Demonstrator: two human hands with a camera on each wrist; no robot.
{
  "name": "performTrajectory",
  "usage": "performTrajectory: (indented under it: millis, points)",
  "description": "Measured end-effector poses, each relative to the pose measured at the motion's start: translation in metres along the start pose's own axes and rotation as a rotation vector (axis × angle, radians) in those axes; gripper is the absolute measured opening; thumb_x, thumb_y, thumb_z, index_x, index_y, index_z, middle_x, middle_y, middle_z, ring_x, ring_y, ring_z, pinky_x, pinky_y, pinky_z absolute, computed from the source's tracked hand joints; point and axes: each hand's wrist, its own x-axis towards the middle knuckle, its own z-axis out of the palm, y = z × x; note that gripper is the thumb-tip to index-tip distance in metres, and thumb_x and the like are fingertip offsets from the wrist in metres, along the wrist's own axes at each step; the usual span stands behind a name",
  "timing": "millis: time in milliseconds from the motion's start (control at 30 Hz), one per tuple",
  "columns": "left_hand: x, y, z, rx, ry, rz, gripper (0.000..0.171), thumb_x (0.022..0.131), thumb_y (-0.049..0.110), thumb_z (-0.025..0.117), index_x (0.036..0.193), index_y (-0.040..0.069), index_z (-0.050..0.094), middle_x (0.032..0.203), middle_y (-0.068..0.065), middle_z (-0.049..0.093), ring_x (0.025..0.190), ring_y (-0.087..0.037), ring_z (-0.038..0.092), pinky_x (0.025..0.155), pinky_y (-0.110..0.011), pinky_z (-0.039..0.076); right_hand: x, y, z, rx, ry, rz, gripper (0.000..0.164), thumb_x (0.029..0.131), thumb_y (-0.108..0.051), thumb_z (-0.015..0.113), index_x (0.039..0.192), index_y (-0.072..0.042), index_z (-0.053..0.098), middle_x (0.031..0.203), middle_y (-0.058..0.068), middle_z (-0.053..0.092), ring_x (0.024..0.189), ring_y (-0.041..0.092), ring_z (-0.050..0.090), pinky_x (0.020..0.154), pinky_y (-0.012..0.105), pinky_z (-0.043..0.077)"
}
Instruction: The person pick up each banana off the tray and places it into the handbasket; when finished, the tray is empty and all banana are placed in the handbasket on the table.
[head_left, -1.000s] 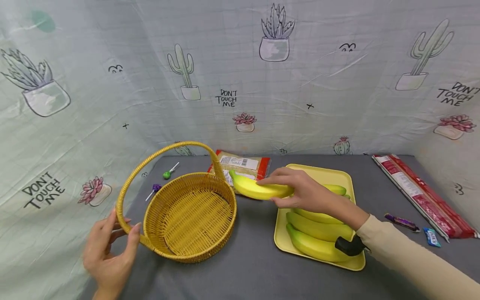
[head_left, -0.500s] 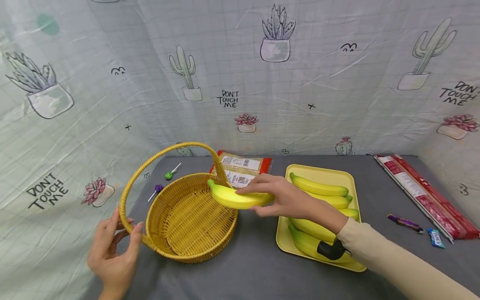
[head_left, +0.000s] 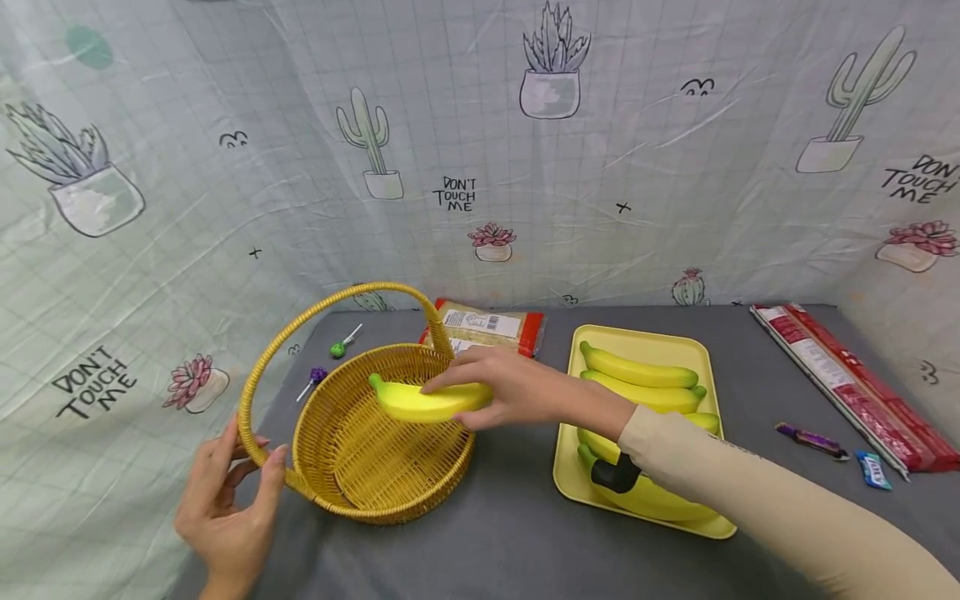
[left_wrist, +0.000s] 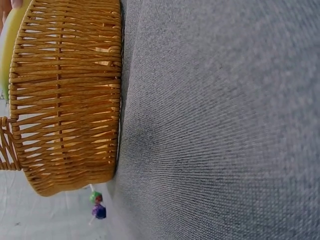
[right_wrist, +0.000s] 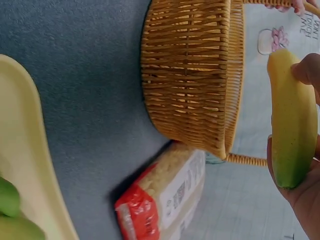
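A golden wicker basket (head_left: 382, 500) with a tall hoop handle (head_left: 330, 302) stands on the left of the grey table. My left hand (head_left: 234, 508) pinches the near end of that handle between thumb and fingers. Over the basket's opening, my right hand (head_left: 498, 387) grips a yellow banana (head_left: 408, 404) with a green tip, lying sideways under the handle. In the right wrist view the banana (right_wrist: 292, 120) shows above the rim level of the wicker wall (right_wrist: 185, 70). The basket's floor shows bare beneath it.
A yellow tray (head_left: 573, 483) with several bananas (head_left: 637, 367) sits to the right, partly under my right arm. Behind the basket lies a red-edged packet (head_left: 487, 327). Two lollipops (head_left: 339, 348) are at left; a long red package (head_left: 855, 383) and small wrapped sweets (head_left: 812, 440) at far right.
My right hand has carried the banana leftward from beside the basket's right rim to over its opening. The left hand keeps its hold on the handle; the basket has hardly moved.
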Motion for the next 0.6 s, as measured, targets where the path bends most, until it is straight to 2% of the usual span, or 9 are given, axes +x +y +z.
performTrajectory:
  millis: [200,367,600]
  points:
    - [0.001,-0.002,0.002,-0.008,0.008,0.007,0.048,0.079,-0.018,0.082,0.123,-0.023,0.065,0.094,-0.027,0.064,0.089,-0.023,0.067,0.077,-0.017,0.059,0.025,0.000,0.003,0.028,-0.130,0.060,0.043,0.096,-0.018,0.077,0.138,-0.018,0.072,0.118,-0.004,0.067,0.096,0.010,0.055,0.078,0.026,0.046]
    - [-0.001,-0.002,0.002,-0.015,0.013,0.009,0.048,0.079,-0.018,0.083,0.123,-0.022,0.065,0.094,-0.027,0.064,0.089,-0.022,0.068,0.078,-0.017,0.059,0.047,0.003,0.010,0.028,-0.230,0.071,0.042,0.098,-0.019,0.076,0.140,-0.017,0.070,0.125,-0.006,0.069,0.098,0.011,0.055,0.081,0.025,0.045]
    - [-0.002,-0.003,0.000,0.005,0.011,0.002,0.050,0.079,-0.017,0.084,0.124,-0.023,0.064,0.097,-0.027,0.064,0.090,-0.022,0.068,0.079,-0.017,0.059,0.076,0.005,0.026,0.043,-0.301,0.047,0.042,0.098,-0.015,0.077,0.140,-0.011,0.069,0.123,-0.002,0.071,0.094,0.013,0.056,0.079,0.020,0.043]
